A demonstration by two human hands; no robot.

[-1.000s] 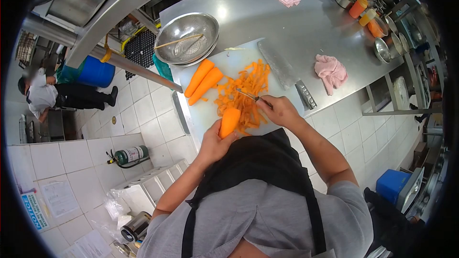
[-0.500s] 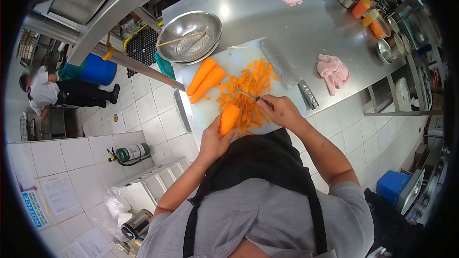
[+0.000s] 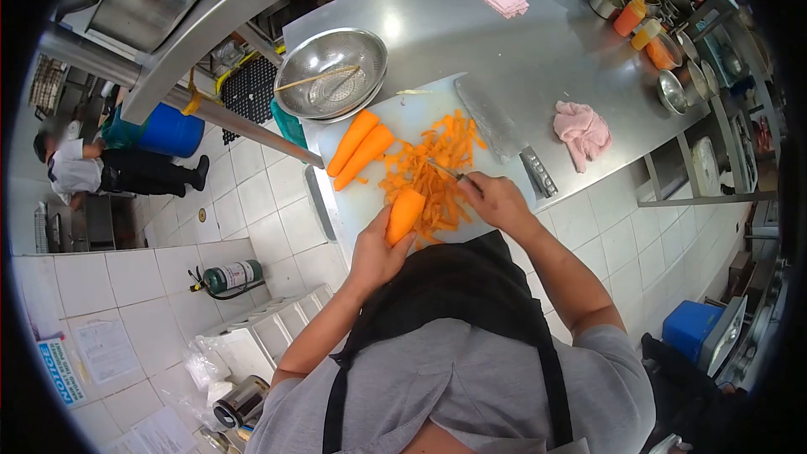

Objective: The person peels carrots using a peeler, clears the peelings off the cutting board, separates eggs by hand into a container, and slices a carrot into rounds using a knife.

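My left hand [image 3: 380,254] is wrapped round a carrot [image 3: 405,215] near the front edge of the white cutting board [image 3: 349,204]. In my right hand [image 3: 496,198] is a peeler [image 3: 445,171], its metal end over a heap of orange peelings [image 3: 430,181] and apart from the held carrot. Two whole peeled carrots [image 3: 363,155] lie side by side at the board's left. A large knife [image 3: 494,120] with a dark riveted handle rests along the board's right side.
Steel colanders [image 3: 331,76] with a stick inside stand behind the board. Pink cloths [image 3: 582,132] lie on the steel table [image 3: 538,59]; bowls and bottles [image 3: 630,17] line its far right. A metal post [image 3: 244,124] rises at left. Another person [image 3: 84,170] stands far left.
My right hand has shifted slightly with the peeler, whose metal end now sits a little further right over the peelings. The other person's arm has moved. My left hand keeps hold of the carrot.
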